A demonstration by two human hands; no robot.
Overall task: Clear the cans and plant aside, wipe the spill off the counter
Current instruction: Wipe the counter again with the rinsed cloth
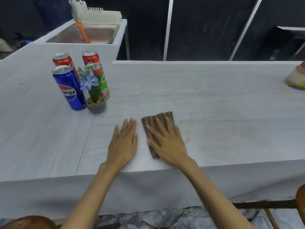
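Several cans stand grouped at the left of the white counter (214,96): a blue Pepsi can (69,88), two red cans (62,60) (90,57) and a green can (102,80). A small potted plant (94,96) with a blue flower stands in front of the green can. A brown ribbed cloth (156,123) lies flat near the counter's front edge. My right hand (166,142) presses flat on the cloth with straight, spread fingers. My left hand (123,142) rests flat on the bare counter just left of the cloth. A faint smear (198,138) shows to the right of the cloth.
A steel sink (92,34) with an orange-handled brush (82,32) and a white dish rack (99,15) sits at the back left. A yellowish jar (296,78) stands at the right edge. Dark curtains hang behind the counter.
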